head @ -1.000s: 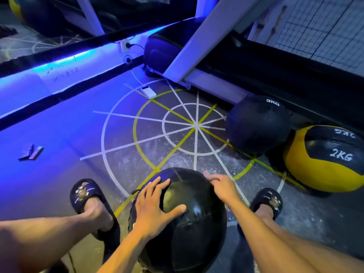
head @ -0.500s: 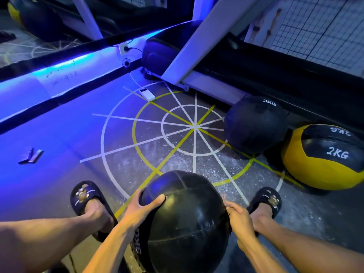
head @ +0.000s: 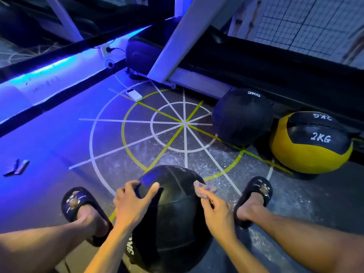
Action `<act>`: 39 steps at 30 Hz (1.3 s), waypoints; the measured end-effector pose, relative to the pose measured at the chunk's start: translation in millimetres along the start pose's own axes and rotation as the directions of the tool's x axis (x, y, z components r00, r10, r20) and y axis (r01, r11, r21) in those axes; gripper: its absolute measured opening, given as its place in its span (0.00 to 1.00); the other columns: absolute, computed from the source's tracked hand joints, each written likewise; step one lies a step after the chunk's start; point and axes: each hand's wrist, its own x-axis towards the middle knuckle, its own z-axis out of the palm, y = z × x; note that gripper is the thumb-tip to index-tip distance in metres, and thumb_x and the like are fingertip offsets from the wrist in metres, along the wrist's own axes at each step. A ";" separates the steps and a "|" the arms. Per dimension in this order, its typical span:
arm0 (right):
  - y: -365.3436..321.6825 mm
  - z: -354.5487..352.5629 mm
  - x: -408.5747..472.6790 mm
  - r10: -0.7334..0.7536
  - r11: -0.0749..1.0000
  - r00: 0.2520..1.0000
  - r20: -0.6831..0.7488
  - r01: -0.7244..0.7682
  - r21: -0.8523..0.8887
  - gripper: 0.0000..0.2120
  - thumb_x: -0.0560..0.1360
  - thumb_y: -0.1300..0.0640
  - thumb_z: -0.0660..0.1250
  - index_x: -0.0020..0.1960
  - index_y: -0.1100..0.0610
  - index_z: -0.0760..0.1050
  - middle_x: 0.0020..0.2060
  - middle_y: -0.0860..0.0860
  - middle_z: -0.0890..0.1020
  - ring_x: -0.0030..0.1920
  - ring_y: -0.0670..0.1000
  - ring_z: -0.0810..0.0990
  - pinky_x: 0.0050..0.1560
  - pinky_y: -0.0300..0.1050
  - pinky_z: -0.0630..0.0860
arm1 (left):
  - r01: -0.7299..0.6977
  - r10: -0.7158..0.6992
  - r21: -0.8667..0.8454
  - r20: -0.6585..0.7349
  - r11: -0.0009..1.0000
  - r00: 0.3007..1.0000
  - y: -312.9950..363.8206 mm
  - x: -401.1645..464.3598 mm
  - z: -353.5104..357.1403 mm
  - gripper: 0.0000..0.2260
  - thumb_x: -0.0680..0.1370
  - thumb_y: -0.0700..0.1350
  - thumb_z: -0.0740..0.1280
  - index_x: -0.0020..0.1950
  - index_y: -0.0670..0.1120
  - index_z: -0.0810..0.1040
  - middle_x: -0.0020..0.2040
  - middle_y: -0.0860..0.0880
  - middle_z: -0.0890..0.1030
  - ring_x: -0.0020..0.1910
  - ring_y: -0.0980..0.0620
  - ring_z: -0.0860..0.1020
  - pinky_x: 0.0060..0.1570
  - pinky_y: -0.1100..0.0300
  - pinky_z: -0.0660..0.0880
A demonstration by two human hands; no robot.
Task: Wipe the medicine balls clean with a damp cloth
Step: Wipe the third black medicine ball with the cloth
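Observation:
A glossy black medicine ball [head: 173, 219] marked 3KG rests on the floor between my feet. My left hand [head: 134, 203] grips its upper left side, thumb and fingers spread on the surface. My right hand [head: 216, 209] holds a small pinkish cloth [head: 202, 191] pressed against the ball's upper right edge. Further off, a matte black 3KG ball [head: 242, 117] and a yellow-and-black 2KG ball [head: 311, 142] sit side by side at the right.
A treadmill [head: 177, 56] stands at the back, with a white power bank [head: 134, 94] on the floor in front of it. A blue-lit mirror wall runs along the left. A small folded object [head: 16, 167] lies at far left. My sandalled feet flank the ball.
The ball has turned between my hands. My left hand shifted higher on its top left, and my right hand rose from the ball's right side so the cloth now shows at the upper right edge.

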 end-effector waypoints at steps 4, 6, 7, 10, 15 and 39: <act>-6.4 8.8 -19.1 -0.146 0.985 0.988 -0.041 0.141 -0.101 0.15 0.81 0.59 0.69 0.65 0.46 0.82 0.58 0.42 0.84 0.61 0.40 0.76 0.55 0.19 0.63 | -0.085 0.089 0.135 -0.024 0.987 0.996 -2.1 5.1 6.9 0.40 0.63 0.82 0.60 0.69 0.63 0.71 0.63 0.52 0.68 0.70 0.40 0.65 0.71 0.43 0.64; 1.7 12.6 -10.9 -0.174 0.980 0.985 -0.012 0.172 -0.095 0.17 0.82 0.58 0.67 0.67 0.44 0.80 0.62 0.34 0.79 0.65 0.31 0.74 0.64 0.25 0.66 | -0.079 0.084 0.123 -0.036 0.989 0.996 -5.3 4.5 7.7 0.37 0.64 0.81 0.65 0.68 0.64 0.72 0.62 0.54 0.67 0.69 0.41 0.65 0.69 0.44 0.65; 6.4 11.0 -1.6 -0.134 0.989 0.991 0.001 0.134 -0.070 0.17 0.83 0.57 0.65 0.68 0.43 0.79 0.63 0.33 0.79 0.66 0.32 0.73 0.66 0.30 0.68 | -0.082 0.087 0.114 -0.036 0.990 0.996 -6.0 3.0 8.4 0.35 0.64 0.80 0.66 0.66 0.65 0.72 0.62 0.55 0.66 0.69 0.42 0.65 0.69 0.44 0.65; 2.5 11.6 28.7 0.077 0.997 0.997 0.019 -0.078 0.029 0.21 0.83 0.59 0.60 0.68 0.39 0.78 0.62 0.33 0.80 0.67 0.41 0.77 0.69 0.41 0.71 | -0.097 0.100 0.095 -0.029 0.991 0.995 -6.5 -1.7 13.5 0.34 0.60 0.81 0.65 0.61 0.68 0.70 0.60 0.57 0.66 0.67 0.46 0.65 0.69 0.44 0.64; -31.2 32.5 17.7 -0.276 0.952 0.941 0.196 0.296 -0.082 0.19 0.82 0.56 0.60 0.71 0.49 0.78 0.69 0.38 0.75 0.72 0.31 0.65 0.74 0.31 0.58 | -0.124 0.127 0.089 -0.031 0.988 0.991 -15.9 -4.2 13.9 0.32 0.62 0.77 0.71 0.61 0.68 0.68 0.61 0.58 0.65 0.67 0.47 0.63 0.68 0.46 0.63; -40.4 27.7 109.4 0.099 0.951 0.949 0.300 -0.001 -0.309 0.16 0.85 0.56 0.58 0.62 0.44 0.82 0.65 0.43 0.81 0.51 0.39 0.80 0.56 0.39 0.79 | -0.156 0.161 0.126 -0.032 0.980 0.986 -14.2 -11.2 26.7 0.36 0.59 0.81 0.63 0.64 0.67 0.68 0.62 0.58 0.63 0.69 0.49 0.63 0.72 0.42 0.61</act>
